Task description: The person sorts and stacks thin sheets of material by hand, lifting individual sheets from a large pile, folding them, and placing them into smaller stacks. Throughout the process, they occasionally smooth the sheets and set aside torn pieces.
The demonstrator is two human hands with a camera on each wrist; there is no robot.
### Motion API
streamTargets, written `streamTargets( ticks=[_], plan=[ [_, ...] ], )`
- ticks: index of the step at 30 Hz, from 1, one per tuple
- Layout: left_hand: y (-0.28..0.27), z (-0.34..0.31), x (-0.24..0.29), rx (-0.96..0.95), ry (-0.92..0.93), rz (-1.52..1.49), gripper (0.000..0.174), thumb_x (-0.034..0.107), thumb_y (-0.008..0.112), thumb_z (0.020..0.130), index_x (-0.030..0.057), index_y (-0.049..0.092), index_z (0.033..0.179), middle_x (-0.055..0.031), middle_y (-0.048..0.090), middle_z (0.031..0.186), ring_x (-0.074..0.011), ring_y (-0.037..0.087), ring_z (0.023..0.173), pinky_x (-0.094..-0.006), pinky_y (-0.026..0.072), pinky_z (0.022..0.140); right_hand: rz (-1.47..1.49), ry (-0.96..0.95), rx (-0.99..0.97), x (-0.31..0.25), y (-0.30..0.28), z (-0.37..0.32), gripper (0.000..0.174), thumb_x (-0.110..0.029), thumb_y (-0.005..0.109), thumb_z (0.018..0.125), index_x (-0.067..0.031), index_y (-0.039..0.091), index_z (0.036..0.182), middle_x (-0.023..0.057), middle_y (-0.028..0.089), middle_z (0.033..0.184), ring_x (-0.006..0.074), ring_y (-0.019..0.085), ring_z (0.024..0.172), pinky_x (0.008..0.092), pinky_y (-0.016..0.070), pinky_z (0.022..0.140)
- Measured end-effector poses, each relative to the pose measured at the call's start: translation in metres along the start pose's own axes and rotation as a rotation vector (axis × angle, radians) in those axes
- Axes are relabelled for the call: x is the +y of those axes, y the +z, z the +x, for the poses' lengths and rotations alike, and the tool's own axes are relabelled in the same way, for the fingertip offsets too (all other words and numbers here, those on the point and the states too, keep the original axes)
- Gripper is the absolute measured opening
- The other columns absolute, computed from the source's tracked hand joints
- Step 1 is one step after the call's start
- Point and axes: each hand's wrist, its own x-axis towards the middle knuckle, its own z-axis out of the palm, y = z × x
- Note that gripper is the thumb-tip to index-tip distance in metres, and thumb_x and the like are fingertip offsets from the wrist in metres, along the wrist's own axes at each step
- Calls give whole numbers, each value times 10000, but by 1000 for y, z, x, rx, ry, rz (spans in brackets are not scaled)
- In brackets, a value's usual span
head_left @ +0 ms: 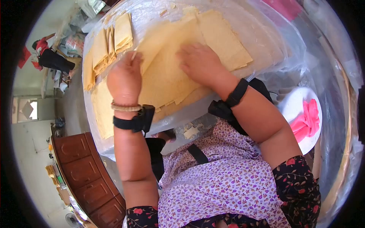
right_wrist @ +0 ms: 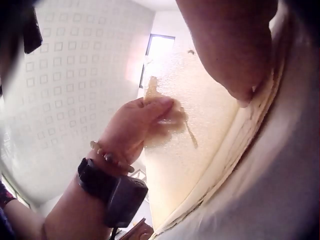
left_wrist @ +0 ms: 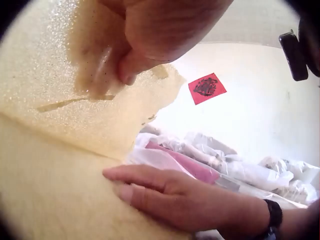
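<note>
A thin, yellowish, translucent bean curd sheet (head_left: 165, 41) is lifted off the pile, blurred in the head view. My left hand (head_left: 125, 81) pinches its left edge between thumb and fingers; the fingers show through the sheet in the right wrist view, where a torn strip (right_wrist: 191, 134) clings to it. My right hand (head_left: 201, 62), blurred, lies over the sheets to the right. In the left wrist view that right hand (left_wrist: 170, 195) has its fingers extended, resting on the sheet surface. Beneath is a stack of flat sheets (head_left: 226, 40) with ragged edges.
Folded sheets (head_left: 123, 32) stand in a row at the table's upper left. Clear plastic (head_left: 266, 36) covers the table. A white stool (head_left: 300, 97) with a pink cloth (head_left: 308, 119) stands at the right. Another person (head_left: 53, 57) is far off at left, beyond a wooden cabinet (head_left: 89, 178).
</note>
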Motion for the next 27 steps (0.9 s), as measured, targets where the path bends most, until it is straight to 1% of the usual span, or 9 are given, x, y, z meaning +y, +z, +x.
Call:
streamTargets(
  ticks=[5, 8, 11, 12, 15, 17, 19, 23, 27],
  plan=[
    [-11, -6, -24, 130, -82, -318, 265, 282, 656, 997, 27, 726, 996, -158, 740, 827, -286, 711, 738, -387, 552, 670, -11, 156, -150, 11, 2, 22, 343, -308, 641, 911, -114, 690, 1190, 81, 638, 1259, 302, 590, 1150, 434, 485, 980],
    [-22, -43, -4, 394, -332, -703, 236, 179, 659, 1015, -47, 723, 1040, -57, 755, 952, -119, 688, 836, -286, 564, 751, -22, 133, 31, 21, 23, 21, 323, -307, 639, 919, -107, 694, 1168, 91, 653, 1251, 314, 600, 1148, 432, 484, 992],
    [-31, -70, -12, 368, -731, -931, 254, 169, 610, 1045, -23, 702, 1183, -61, 742, 1045, -102, 681, 854, -253, 537, 721, -41, 65, -75, 14, 4, 28, 295, -311, 641, 927, -93, 730, 1104, 126, 690, 1200, 337, 643, 1079, 446, 518, 940],
    [-2, -90, -35, 339, -485, -866, 236, 162, 637, 1024, -45, 716, 1104, -57, 750, 996, -108, 671, 827, -263, 527, 706, 15, 114, -123, 10, 4, 31, 303, -333, 647, 932, -92, 760, 1076, 150, 711, 1159, 347, 668, 1015, 455, 534, 904],
    [7, -101, 3, 52, -559, -826, 206, 166, 623, 1016, -25, 682, 967, -57, 742, 868, -99, 553, 606, -301, 420, 538, 513, 290, 30, 9, 18, 25, 316, -318, 640, 982, -93, 745, 1178, 141, 729, 1102, 253, 698, 952, 357, 547, 822],
    [42, -99, 21, 137, -583, -990, 245, 222, 626, 1022, -14, 657, 960, -69, 715, 818, -97, 566, 595, -287, 447, 528, 831, 426, -9, 3, 7, 23, 352, -310, 625, 1010, -93, 706, 1275, 96, 738, 1068, 181, 686, 921, 296, 538, 779],
    [46, -100, 29, 135, -870, -1267, 265, 254, 624, 1022, -2, 659, 963, -75, 698, 801, -119, 607, 618, -285, 494, 533, 1055, 577, -73, -1, -3, 15, 386, -306, 610, 1028, -86, 666, 1340, 61, 733, 1073, 133, 663, 915, 256, 526, 759],
    [47, -120, 6, 197, -1118, -1676, 234, 258, 566, 1041, 43, 648, 1078, -84, 718, 911, -191, 705, 744, -327, 617, 632, 1092, 687, -244, -18, -4, 14, 534, -385, 616, 1014, -70, 560, 1441, 71, 696, 1193, 140, 671, 944, 264, 539, 774],
    [40, -130, -29, 87, -1217, -1561, 260, 254, 535, 1047, 26, 616, 1142, -108, 727, 986, -221, 725, 787, -340, 622, 650, 1022, 735, -499, -44, -1, 34, 731, -496, 653, 959, -44, 465, 1502, 111, 660, 1267, 155, 673, 1007, 272, 542, 822]
  ],
)
